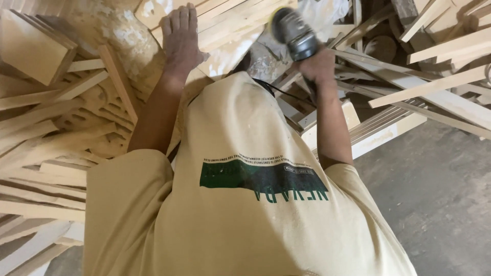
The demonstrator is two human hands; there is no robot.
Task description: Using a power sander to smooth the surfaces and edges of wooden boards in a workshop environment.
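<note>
The right hand (318,66) is gripping a power sander (294,31) at one o'clock, while the left hand (180,38) is pressing flat, fingers together, on a wooden panel (225,30) (pale, dusty); sanding seemingly remains underway.

You have one power sander (294,33) in view, two hands of yours, the left hand (180,41) to its left and the right hand (318,66) just below it, and wooden slats (434,87) too many to count around it.

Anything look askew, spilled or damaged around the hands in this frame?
Sawdust coats the wooden panel under the flat left hand. Wooden slats lie criss-crossed beside the power sander in the right hand. Nothing looks broken.
</note>
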